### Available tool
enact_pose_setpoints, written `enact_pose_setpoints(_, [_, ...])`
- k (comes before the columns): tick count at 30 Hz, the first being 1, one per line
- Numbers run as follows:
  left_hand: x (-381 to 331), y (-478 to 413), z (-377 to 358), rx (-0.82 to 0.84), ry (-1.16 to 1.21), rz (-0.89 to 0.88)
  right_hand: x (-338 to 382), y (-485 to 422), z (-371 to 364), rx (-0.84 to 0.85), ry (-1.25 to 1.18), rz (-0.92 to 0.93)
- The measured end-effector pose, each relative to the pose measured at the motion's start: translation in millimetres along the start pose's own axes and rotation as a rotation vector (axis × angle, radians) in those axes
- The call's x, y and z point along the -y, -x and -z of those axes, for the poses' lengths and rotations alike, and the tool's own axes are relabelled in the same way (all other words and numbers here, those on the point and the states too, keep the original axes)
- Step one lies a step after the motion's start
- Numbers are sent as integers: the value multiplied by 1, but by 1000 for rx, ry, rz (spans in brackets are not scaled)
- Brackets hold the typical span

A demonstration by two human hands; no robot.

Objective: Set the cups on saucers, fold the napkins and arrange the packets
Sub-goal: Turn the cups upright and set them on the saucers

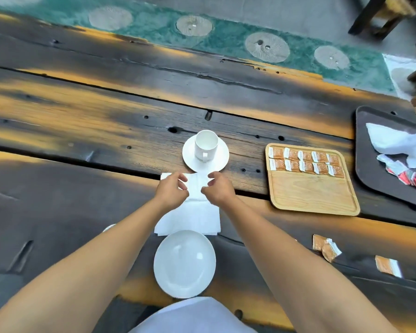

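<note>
A white napkin (194, 212) lies spread on the dark wooden table in front of me. My left hand (171, 189) and my right hand (218, 188) both pinch its far part between thumb and fingers. Just beyond it a white cup (205, 145) stands upright on a white saucer (216, 162). An empty white saucer (184, 263) sits close to me, touching the napkin's near edge. To the right, a wooden tray (312, 191) holds two rows of orange packets (305, 161).
Loose orange packets (326, 247) and one more packet (387, 266) lie on the table at the lower right. A dark tray (368, 169) at the far right carries a crumpled white napkin (396, 143) and red-and-white packets (406, 175). Chair legs stand beyond the table.
</note>
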State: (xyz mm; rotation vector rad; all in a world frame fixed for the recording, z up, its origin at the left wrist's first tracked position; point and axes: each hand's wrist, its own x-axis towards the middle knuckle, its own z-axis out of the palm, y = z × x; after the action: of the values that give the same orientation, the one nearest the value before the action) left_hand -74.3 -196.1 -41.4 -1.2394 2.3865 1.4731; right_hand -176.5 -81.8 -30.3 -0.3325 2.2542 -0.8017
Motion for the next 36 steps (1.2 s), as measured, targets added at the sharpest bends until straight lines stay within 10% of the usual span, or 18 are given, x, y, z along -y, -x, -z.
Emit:
enact_pose_setpoints(17, [139,206,-51,60,-8,258,-94,143,-114,404,184,36])
enact_pose_setpoints(36, [219,175,63,-119,88,425,-27,112,-208,427,198,19])
